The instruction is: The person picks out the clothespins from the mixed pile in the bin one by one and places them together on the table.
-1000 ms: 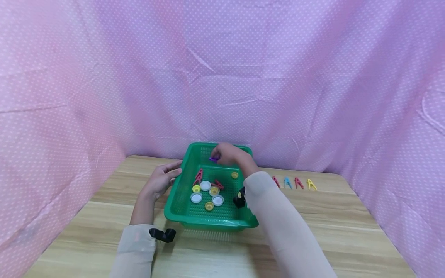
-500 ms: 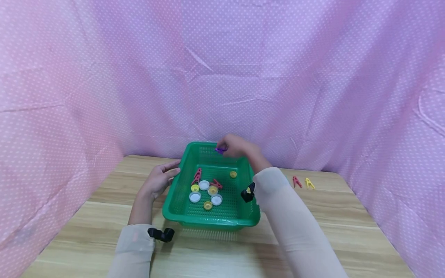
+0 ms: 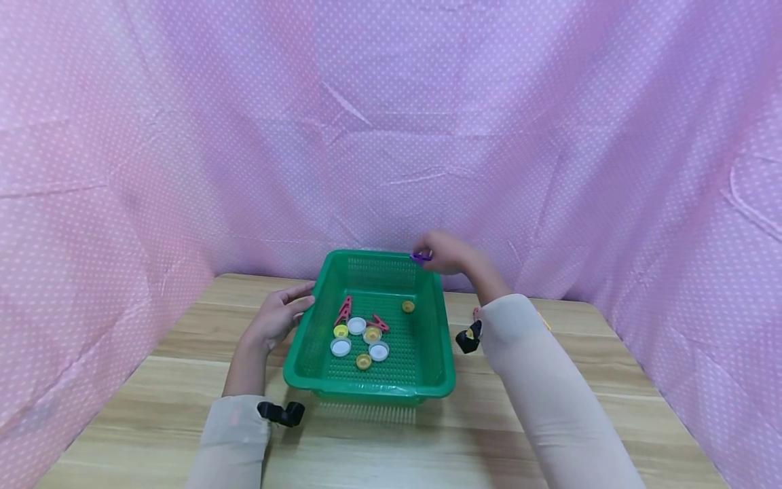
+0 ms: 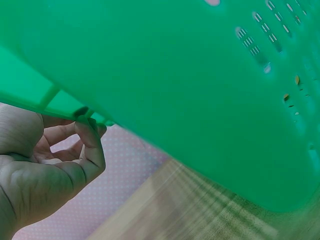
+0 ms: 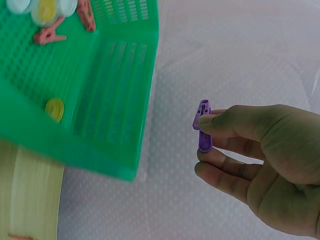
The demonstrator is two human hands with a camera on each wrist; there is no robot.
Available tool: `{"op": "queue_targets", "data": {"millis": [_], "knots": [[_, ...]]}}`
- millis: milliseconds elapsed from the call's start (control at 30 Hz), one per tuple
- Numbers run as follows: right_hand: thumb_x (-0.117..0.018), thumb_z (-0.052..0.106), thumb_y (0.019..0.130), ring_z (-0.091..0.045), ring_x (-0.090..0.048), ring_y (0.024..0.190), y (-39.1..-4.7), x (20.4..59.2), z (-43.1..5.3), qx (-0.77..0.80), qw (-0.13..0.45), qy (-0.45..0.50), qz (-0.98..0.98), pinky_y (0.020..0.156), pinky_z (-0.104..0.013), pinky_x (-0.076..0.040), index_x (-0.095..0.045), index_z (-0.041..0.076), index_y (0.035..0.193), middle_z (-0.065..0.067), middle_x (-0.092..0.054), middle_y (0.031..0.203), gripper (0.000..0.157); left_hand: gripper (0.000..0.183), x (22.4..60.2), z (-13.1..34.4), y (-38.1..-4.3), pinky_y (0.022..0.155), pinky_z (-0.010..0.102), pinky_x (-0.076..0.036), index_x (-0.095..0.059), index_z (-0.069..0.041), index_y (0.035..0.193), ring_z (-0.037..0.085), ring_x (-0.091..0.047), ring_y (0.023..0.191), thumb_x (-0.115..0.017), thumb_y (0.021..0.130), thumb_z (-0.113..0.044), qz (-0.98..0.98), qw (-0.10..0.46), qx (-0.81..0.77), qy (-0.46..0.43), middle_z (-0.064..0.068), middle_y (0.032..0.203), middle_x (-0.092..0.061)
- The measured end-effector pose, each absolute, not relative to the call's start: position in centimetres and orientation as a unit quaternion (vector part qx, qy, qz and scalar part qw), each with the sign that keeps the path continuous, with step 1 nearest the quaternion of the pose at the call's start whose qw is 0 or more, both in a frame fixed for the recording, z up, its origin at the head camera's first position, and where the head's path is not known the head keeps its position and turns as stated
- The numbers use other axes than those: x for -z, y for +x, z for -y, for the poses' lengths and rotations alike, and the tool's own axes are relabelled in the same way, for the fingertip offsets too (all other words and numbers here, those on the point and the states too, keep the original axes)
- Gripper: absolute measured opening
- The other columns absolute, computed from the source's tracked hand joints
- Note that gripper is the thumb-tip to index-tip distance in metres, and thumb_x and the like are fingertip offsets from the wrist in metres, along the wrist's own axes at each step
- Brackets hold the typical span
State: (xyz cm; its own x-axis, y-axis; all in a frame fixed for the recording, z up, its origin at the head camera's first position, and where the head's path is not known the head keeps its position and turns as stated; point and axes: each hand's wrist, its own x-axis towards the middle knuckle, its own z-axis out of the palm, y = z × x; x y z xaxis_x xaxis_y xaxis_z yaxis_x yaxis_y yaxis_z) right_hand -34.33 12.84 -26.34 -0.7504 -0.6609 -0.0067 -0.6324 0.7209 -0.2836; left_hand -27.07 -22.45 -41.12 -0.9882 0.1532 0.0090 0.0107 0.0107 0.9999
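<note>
A green plastic basket stands on the table, with its left rim between the thumb and fingers of my left hand; the left wrist view shows these fingers curled at the rim. At the basket's far right corner in the head view, my right hand pinches a purple clothespin between thumb and fingers. Inside the basket lie two red clothespins, several white caps and several yellow caps. One yellow cap sits apart, toward the far right side.
Right of the basket on the wooden table, the right sleeve mostly covers the clothespins lying there. Bits of a red clothespin and a yellow one peek out. A pink dotted curtain hangs close behind the table.
My right hand has moved right with the purple clothespin, from above the basket's inside to its far right corner. The arm now hides most of the table clothespins. My left hand stays at the rim.
</note>
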Motion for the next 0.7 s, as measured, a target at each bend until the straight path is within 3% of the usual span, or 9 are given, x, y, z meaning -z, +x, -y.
{"op": "queue_targets", "data": {"millis": [700], "knots": [[-0.069, -0.002, 0.090, -0.035, -0.070, 0.096, -33.6, 28.1, -21.2, 0.130, 0.033, -0.291, -0.947, 0.086, -0.048, -0.058, -0.069, -0.011, 0.119, -0.023, -0.073, 0.104, 0.031, 0.048, 41.0, 22.3, -26.9, 0.089, 0.027, -0.055, -0.047, 0.000, 0.151, 0.012, -0.064, 0.109, -0.057, 0.106, -0.014, -0.712, 0.048, -0.698, 0.051, 0.021, 0.152, -0.048]]}}
